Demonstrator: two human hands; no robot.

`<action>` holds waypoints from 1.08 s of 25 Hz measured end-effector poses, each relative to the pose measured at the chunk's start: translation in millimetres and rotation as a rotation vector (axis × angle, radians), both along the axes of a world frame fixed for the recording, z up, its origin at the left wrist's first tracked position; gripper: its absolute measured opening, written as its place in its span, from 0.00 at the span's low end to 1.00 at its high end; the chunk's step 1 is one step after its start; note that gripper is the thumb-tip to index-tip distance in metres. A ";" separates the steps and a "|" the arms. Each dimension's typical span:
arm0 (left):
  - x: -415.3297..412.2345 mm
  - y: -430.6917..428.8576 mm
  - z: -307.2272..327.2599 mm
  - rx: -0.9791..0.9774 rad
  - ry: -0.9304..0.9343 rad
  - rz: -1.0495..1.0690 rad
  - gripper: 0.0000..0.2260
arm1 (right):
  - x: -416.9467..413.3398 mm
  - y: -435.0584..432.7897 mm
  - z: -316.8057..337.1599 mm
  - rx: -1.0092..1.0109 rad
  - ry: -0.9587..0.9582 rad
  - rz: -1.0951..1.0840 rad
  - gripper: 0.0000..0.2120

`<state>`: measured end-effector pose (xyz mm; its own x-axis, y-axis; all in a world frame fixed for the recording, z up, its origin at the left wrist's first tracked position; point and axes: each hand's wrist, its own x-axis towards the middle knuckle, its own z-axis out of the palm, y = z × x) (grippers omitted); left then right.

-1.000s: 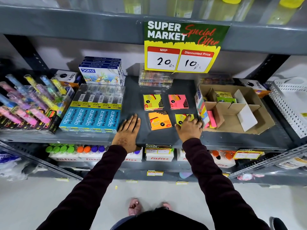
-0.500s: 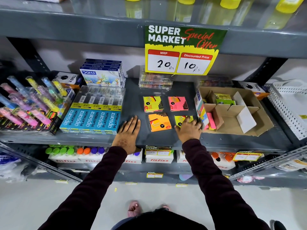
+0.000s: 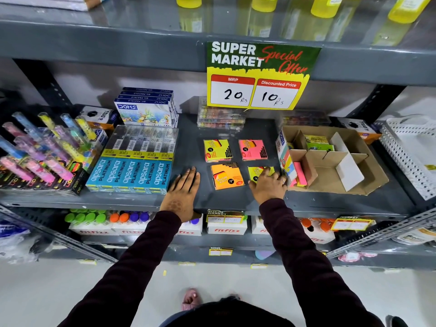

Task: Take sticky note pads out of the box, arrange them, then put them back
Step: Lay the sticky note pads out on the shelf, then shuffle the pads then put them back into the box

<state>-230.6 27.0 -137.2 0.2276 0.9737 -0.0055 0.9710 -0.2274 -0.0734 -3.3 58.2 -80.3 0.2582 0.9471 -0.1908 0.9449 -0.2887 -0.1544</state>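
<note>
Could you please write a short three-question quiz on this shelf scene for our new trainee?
1. How many sticky note pads lie out on the shelf?
2. True or false: the left hand holds a pad.
3. Which pad does the right hand touch: A) pink pad, B) orange pad, C) front yellow pad?

Key: 1. Four. 2. False; it lies flat on the shelf. 3. C.
</note>
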 end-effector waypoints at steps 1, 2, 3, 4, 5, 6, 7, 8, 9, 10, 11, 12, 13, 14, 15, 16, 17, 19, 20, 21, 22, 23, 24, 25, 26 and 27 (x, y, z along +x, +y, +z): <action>-0.3 -0.1 -0.3 0.002 0.000 0.000 0.49 | 0.0 0.1 -0.1 0.000 -0.001 0.000 0.34; -0.4 0.0 -0.5 0.003 -0.002 0.000 0.48 | 0.0 0.2 -0.2 0.002 -0.001 -0.002 0.34; -0.5 -0.1 -0.4 0.002 -0.004 -0.001 0.49 | 0.1 0.5 -0.3 0.002 -0.001 -0.003 0.34; -0.6 -0.1 -0.3 -0.001 -0.005 -0.002 0.49 | 0.2 0.9 -0.1 -0.001 0.002 -0.003 0.35; -0.7 -0.2 0.0 -0.004 -0.006 -0.003 0.49 | 0.3 1.4 0.1 -0.004 0.005 -0.004 0.35; -0.7 -0.2 0.1 -0.007 -0.007 -0.004 0.49 | 0.4 1.9 0.2 -0.007 0.010 -0.004 0.35; -0.6 -0.1 0.2 -0.008 -0.008 -0.005 0.50 | 0.8 2.3 0.4 -0.007 0.014 -0.005 0.36; -0.5 0.0 0.1 -0.006 -0.007 -0.006 0.50 | 0.9 2.7 0.7 -0.006 0.018 -0.005 0.36; -0.4 -0.1 0.3 -0.006 -0.007 -0.007 0.49 | 0.8 3.1 1.1 -0.005 0.023 -0.004 0.36; -0.3 -0.1 0.4 -0.006 -0.009 -0.006 0.49 | 0.4 3.5 1.5 -0.002 0.030 -0.004 0.36; -0.4 -0.6 0.3 -0.004 -0.012 -0.005 0.49 | -0.3 3.9 1.6 0.005 0.040 -0.008 0.37; -0.4 -0.7 0.5 0.002 -0.015 -0.004 0.49 | -0.8 4.5 1.6 0.016 0.051 -0.015 0.37; -0.4 -1.0 0.7 0.009 -0.019 -0.004 0.48 | -1.2 5.7 2.1 0.029 0.060 -0.023 0.38; -0.3 -1.1 0.8 0.013 -0.025 -0.006 0.48 | -1.4 7.9 3.2 0.043 0.069 -0.026 0.38; 0.0 -1.2 0.8 0.015 -0.034 -0.008 0.47 | -1.7 11.6 4.8 0.061 0.078 -0.024 0.39; -0.1 -1.1 0.4 0.017 -0.042 -0.009 0.47 | -2.4 17.5 6.8 0.080 0.090 -0.016 0.40; -0.3 -0.9 0.4 0.020 -0.047 -0.012 0.47 | -3.4 25.3 9.3 0.095 0.109 -0.009 0.41; -0.7 -0.2 0.8 0.011 -0.051 -0.018 0.47 | -4.7 45.2 13.1 0.093 0.160 -0.003 0.42; -1.0 0.3 1.2 -0.001 -0.059 -0.021 0.49 | -5.4 55.3 14.0 0.069 0.167 0.006 0.43; -1.5 0.8 1.7 -0.014 -0.065 -0.024 0.50 | -6.0 64.5 13.9 0.040 0.152 0.022 0.44; -2.0 1.3 2.4 -0.026 -0.068 -0.027 0.51 | -7.1 72.2 12.9 0.010 0.124 0.040 0.45; -2.1 2.0 2.7 -0.038 -0.074 -0.034 0.51 | -7.6 78.0 11.4 -0.010 0.103 0.046 0.45; -2.4 2.7 2.6 -0.048 -0.083 -0.038 0.51 | -8.4 82.4 9.6 -0.016 0.099 0.039 0.44; -2.7 3.1 2.4 -0.052 -0.092 -0.039 0.51 | -9.8 85.4 7.8 -0.007 0.105 0.026 0.44; -2.9 2.9 2.0 -0.050 -0.094 -0.037 0.52 | -11.9 87.2 6.1 0.016 0.111 0.014 0.42; -3.0 3.1 1.9 -0.047 -0.093 -0.037 0.52 | -14.4 87.7 4.7 0.048 0.109 0.005 0.41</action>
<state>-233.6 30.1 -135.4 0.2651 0.9638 -0.0279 0.9640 -0.2643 0.0285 -17.6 145.9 -75.6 0.2333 0.9570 -0.1721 0.9233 -0.2736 -0.2697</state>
